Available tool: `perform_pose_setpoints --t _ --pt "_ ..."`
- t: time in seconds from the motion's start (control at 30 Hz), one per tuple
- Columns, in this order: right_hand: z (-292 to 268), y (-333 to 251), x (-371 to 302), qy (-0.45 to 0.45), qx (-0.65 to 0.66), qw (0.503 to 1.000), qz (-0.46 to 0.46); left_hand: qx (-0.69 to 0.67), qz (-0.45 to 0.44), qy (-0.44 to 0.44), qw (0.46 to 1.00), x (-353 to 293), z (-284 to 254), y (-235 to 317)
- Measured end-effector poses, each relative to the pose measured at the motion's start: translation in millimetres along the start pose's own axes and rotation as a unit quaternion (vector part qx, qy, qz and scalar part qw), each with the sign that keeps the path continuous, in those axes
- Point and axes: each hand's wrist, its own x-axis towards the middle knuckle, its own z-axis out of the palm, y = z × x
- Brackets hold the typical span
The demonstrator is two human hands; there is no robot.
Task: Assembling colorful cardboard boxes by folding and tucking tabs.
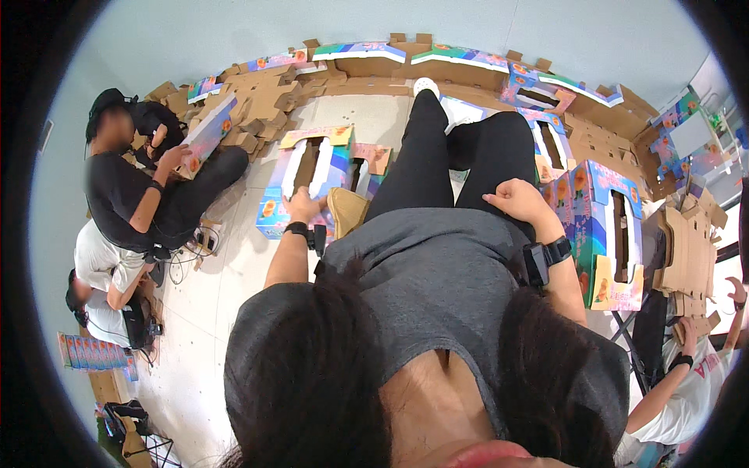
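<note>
My left hand [303, 206] is at the near end of a printed cardboard carton [333, 162], its fingers curled at the edge of the long opening in the carton's face. The carton is blue, green and pink with fruit pictures and a yellow end flap, and it stands on the floor left of my legs. A tan piece [347, 210], its kind unclear, lies between that hand and my thigh. My right hand [519, 201] is over my right thigh, loosely closed, with nothing visible in it. Beside it, on the right, stand similar cartons [605, 234] with long openings.
Flattened brown cardboard [253, 97] is piled at the back left, and more cartons [460, 56] line the wall. At left a seated person [125, 187] holds a carton panel [209, 136]. Another person's arm [667, 378] is at lower right, near stacked brown cardboard [686, 242]. Cables [191, 249] lie on the floor.
</note>
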Motion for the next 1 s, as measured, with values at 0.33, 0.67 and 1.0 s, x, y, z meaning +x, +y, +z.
perform_pose_setpoints --t 0.33,0.67,1.0 --pt "-2 1 -5 0.004 0.042 0.999 0.020 -0.048 0.125 0.324 0.936 8 -152 23" --pt "-5 18 -9 0.008 0.238 0.971 -0.030 -0.102 0.304 0.487 0.812 -102 -262 132" --pt "-70 -3 -57 0.096 0.424 0.880 -0.193 -0.226 0.416 0.385 0.792 -123 -229 210"
